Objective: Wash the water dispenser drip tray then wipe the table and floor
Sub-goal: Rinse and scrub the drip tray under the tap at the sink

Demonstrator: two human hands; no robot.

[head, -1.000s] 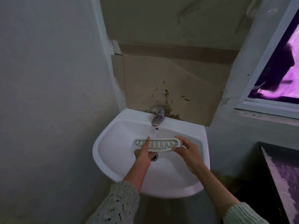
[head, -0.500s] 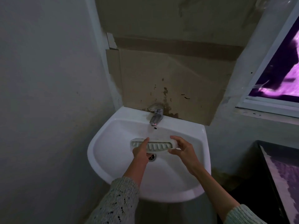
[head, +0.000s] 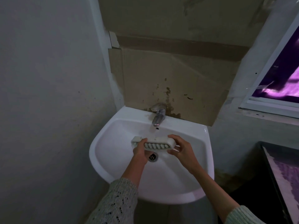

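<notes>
I hold the drip tray over the white sink, both hands on it. My left hand grasps it near its left end, thumb lying across the slotted face. My right hand has its grip curled round the right end, fingers over the top edge and thumb underneath. The tray lies crosswise, tipped so the row of slots faces me, just below the spout of the metal tap and above the drain. A thin stream of water seems to run from the tap onto the tray's top edge, though it is faint. Behind the tap a stained sheet of cardboard covers the wall. A window with purple light sits at the right. My knitted sleeves show at the bottom.
</notes>
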